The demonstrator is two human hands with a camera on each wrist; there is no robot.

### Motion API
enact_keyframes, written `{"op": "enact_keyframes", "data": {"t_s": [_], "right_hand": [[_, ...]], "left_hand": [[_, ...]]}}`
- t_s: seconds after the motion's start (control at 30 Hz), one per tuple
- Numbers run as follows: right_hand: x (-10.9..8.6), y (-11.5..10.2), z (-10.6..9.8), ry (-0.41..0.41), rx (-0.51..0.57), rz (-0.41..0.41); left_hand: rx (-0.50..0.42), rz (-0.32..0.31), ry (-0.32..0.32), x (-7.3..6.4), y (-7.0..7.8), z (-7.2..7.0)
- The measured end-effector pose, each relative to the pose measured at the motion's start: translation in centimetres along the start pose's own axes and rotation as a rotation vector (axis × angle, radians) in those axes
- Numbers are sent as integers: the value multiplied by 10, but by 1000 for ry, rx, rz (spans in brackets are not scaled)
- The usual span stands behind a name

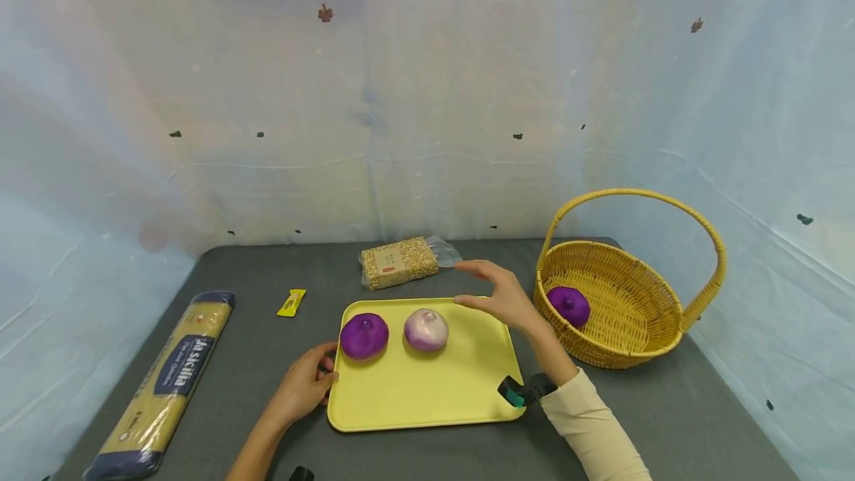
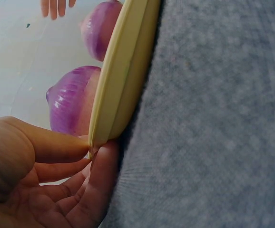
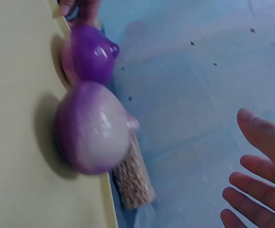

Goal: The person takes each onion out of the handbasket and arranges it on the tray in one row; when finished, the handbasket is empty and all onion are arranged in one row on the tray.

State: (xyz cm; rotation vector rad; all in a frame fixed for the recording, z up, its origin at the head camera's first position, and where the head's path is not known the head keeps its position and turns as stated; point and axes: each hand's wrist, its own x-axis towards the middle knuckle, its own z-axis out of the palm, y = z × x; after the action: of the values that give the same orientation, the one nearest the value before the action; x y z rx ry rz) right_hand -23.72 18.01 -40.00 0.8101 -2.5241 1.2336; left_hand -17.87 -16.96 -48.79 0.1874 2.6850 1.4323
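A yellow tray [image 1: 427,399] lies on the dark table, its left rim pinched between the thumb and fingers of my left hand [image 1: 302,386]. In the left wrist view the thumb presses the rim from above, with fingers beneath. Two onions rest on the tray: a deep purple onion [image 1: 364,336] near its left side and a paler white-and-purple onion [image 1: 426,329] beside it. My right hand [image 1: 497,295] hovers over the tray's far right corner, fingers spread and nothing in them. In the right wrist view the pale onion [image 3: 97,128] is apart from that hand.
At the right stands a wicker basket [image 1: 641,347] with a tall handle, holding another purple onion [image 1: 568,306]. Behind the tray lies a bag of grains [image 1: 417,258]. A small yellow packet [image 1: 291,303] and a long pasta pack [image 1: 174,377] lie to the left.
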Motion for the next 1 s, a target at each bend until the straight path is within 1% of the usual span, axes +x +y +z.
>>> {"op": "enact_keyframes", "data": {"t_s": [0.1,0.13,0.2,0.23,0.33,0.37,0.43,0.57,0.6,0.67,0.8,0.9,1.0], "right_hand": [[-7,-13,-16,26,8,30],[-9,-12,-20,36,5,35],[-14,-19,-30,49,7,60],[-16,-14,-33,61,15,69],[-22,5,-42,91,-8,77],[-23,6,-45,96,-6,85],[-26,20,-50,111,-8,99],[-30,24,-62,139,-13,116],[-31,23,-65,147,-22,119],[-33,21,-70,164,-42,98],[-34,3,-81,201,-47,70],[-35,-11,-89,221,-49,78],[-36,-18,-95,230,-71,99]], "left_hand": [[-3,-1,1,0,1,0],[-5,1,2,0,1,0],[-4,5,3,0,1,-1],[-2,7,4,0,1,-1],[2,11,4,1,1,-1],[3,8,4,1,0,-1],[0,3,4,1,0,0],[-5,0,1,0,0,0],[-6,1,1,0,-1,0],[-8,2,0,0,-1,1],[-10,2,-1,1,-1,1],[-10,0,-2,1,-1,1],[-9,-2,-1,1,-1,1]]}}
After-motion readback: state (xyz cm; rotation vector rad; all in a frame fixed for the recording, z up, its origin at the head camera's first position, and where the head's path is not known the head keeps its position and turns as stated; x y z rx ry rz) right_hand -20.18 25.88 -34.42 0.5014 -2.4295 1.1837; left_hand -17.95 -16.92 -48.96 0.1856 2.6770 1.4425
